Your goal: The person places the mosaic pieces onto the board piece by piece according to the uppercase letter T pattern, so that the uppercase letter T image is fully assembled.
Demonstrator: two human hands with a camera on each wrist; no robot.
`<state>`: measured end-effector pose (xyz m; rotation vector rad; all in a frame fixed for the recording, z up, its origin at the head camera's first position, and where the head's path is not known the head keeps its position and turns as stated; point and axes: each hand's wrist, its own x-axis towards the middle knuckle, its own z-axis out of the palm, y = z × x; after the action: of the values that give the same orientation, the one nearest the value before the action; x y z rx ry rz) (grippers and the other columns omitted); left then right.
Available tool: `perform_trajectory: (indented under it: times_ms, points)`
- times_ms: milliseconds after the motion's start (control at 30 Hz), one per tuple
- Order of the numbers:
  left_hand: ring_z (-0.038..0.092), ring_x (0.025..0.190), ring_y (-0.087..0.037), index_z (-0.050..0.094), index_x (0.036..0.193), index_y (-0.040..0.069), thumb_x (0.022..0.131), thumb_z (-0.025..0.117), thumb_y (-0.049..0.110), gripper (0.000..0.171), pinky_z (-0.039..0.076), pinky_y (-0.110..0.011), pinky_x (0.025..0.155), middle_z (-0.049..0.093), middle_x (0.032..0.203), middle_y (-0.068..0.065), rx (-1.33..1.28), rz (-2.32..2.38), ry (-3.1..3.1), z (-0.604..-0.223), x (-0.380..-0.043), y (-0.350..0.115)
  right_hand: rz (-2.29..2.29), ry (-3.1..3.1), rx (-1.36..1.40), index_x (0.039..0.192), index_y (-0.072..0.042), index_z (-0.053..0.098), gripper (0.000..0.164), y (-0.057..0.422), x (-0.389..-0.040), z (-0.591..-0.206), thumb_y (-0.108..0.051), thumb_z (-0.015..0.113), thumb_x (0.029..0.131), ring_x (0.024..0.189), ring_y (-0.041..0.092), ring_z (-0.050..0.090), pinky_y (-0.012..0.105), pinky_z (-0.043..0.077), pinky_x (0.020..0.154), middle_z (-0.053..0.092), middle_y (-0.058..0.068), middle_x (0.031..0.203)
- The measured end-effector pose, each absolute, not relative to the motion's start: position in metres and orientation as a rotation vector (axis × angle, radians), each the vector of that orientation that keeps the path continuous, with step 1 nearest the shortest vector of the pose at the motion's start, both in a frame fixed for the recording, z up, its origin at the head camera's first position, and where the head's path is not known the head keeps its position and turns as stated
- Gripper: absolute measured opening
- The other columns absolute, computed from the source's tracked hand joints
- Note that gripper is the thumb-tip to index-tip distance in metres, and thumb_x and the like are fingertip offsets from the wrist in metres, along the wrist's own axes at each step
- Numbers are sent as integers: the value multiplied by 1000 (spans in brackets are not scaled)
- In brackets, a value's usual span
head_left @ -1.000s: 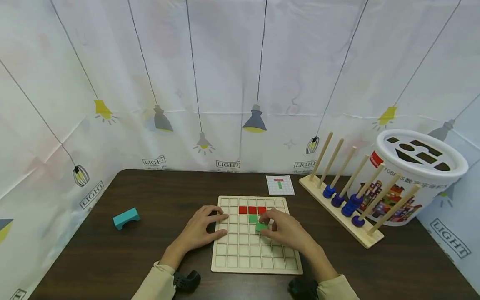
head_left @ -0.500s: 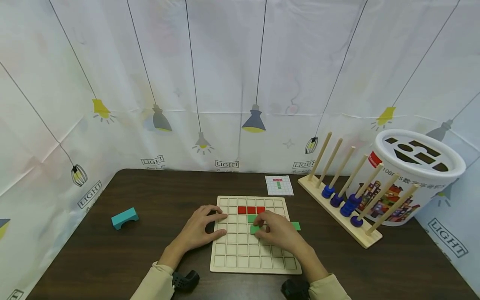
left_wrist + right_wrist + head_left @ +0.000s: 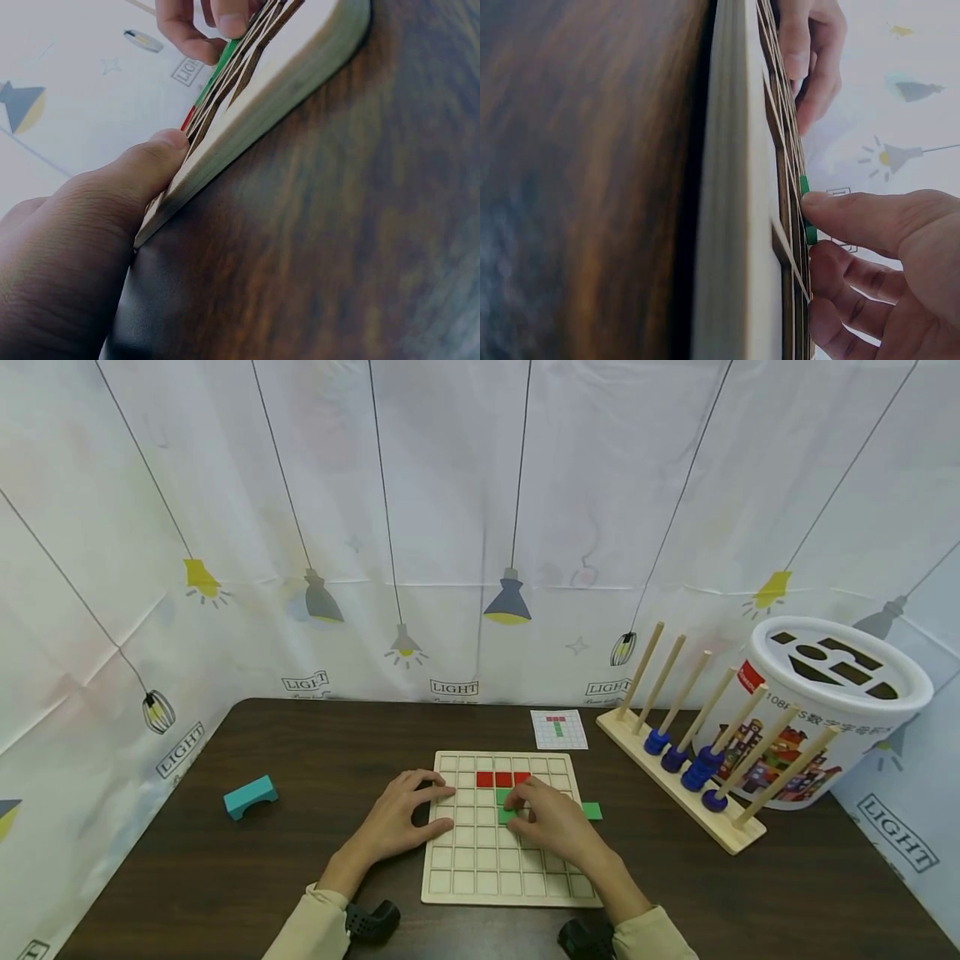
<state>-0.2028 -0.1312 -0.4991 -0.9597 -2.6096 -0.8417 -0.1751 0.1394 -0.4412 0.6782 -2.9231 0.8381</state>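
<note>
A pale wooden grid board (image 3: 487, 883) lies flat on the dark table. Three red square tiles (image 3: 502, 779) sit in a row on it, with a green tile (image 3: 503, 795) under the middle one. Just below that is another green tile (image 3: 506, 816), lying at its cell; my right hand (image 3: 555, 821) pinches it between thumb and fingertips. In the right wrist view the thumb touches this green tile (image 3: 808, 217). My left hand (image 3: 405, 810) rests along the board's left edge, fingers relaxed and spread, the thumb (image 3: 169, 142) on the rim.
Another green piece (image 3: 592, 811) shows past the board's right edge. A printed pattern card (image 3: 573, 735) lies behind the board. A peg rack (image 3: 738, 839) with blue beads and a white bucket (image 3: 847, 710) stand at right. A teal arch block (image 3: 251, 796) lies at left.
My right hand has shifted left with the green tile and lowered it to the cell below the other green tile. The green piece at the board's right has come into sight. The left hand stays put.
</note>
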Motion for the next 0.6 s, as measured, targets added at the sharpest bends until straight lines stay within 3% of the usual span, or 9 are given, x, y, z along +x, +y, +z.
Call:
perform_trajectory:
  times_ms: [600]
  points:
    - [47,122,-22,62,125,26,85,67,46,45,41,-53,99,54,128,2,-966,-834,-2594,-502,-203,-130,874,-2924,691,93,-14,68,12,140,-174,-444,-13,72,82,71,10,52,20,43,60,58,-2,94]
